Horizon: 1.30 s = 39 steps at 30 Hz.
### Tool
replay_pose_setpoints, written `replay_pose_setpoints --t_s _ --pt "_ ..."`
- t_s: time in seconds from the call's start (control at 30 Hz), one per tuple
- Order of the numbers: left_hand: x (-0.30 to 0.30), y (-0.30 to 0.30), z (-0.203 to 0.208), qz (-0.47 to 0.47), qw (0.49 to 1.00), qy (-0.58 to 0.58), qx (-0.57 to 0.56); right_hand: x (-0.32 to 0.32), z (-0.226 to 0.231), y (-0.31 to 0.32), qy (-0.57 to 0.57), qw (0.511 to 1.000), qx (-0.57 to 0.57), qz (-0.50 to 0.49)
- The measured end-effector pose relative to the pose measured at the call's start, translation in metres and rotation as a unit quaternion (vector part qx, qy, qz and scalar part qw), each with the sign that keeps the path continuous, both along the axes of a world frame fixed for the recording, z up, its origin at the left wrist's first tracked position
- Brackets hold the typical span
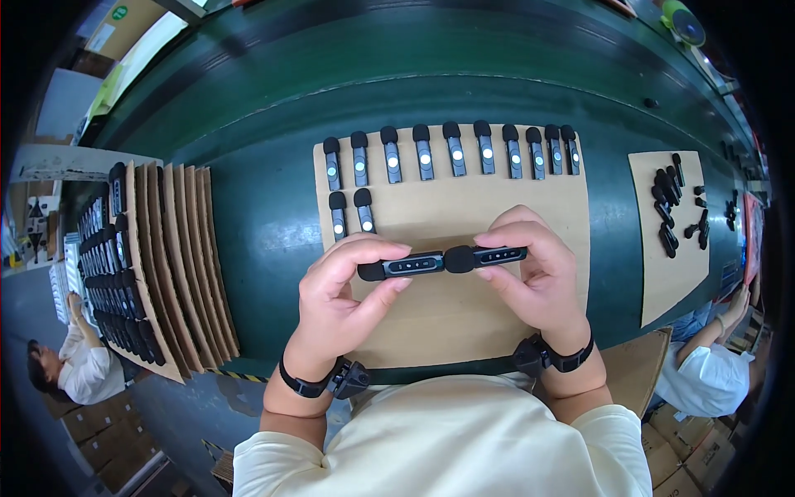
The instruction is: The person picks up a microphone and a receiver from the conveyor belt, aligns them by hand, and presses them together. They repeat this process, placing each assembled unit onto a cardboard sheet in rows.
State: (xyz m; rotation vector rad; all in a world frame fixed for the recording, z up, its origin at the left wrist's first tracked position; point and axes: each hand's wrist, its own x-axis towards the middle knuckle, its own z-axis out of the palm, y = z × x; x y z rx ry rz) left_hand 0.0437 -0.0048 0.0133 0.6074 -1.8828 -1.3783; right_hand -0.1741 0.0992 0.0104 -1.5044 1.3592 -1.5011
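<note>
My left hand [341, 283] pinches a small black clip-on microphone [414, 264] between thumb and fingers, its foam cap toward the palm. In my right hand [538, 269] is a second clip-on microphone [502, 256], held by thumb and fingertips, its black foam cap pointing left. The two lie almost end to end, the right one's foam at the tip of the left one. Below them a brown cardboard sheet [464, 331] bears a row of several microphones [425, 153] with foam caps and round light labels. Two more microphones [364, 212] lie in a shorter row at its left.
Stacked cardboard sheets [186, 273] stand at the left, beside a board full of microphones [116, 282]. Another cardboard piece [662, 290] at the right holds scattered black microphones [667, 236]. All rest on a green worktop [265, 207]. People work at the left [87, 364] and right [704, 377].
</note>
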Motion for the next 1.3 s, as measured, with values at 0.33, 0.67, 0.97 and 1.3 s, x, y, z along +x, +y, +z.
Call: replay_pose_setpoints --t_s 0.33,0.67,0.97,1.3 --pt "-0.0002 -0.0019 -0.0005 -0.009 1.000 0.002 -0.027 -0.0022 0.0047 -0.0002 0.033 0.999 -0.013 0.003" --pt "0.0003 -0.0015 0.0004 -0.006 1.000 0.003 -0.027 -0.0021 0.0070 -0.0006 0.080 0.996 -0.032 -0.003" --pt "-0.0009 -0.0029 -0.0015 0.001 0.998 0.005 -0.067 -0.0017 0.0057 0.0002 0.070 0.997 -0.021 0.000" --pt "-0.0046 -0.0015 0.0024 -0.009 0.995 -0.061 -0.074 0.0013 0.0017 0.0025 -0.056 0.998 -0.004 -0.020"
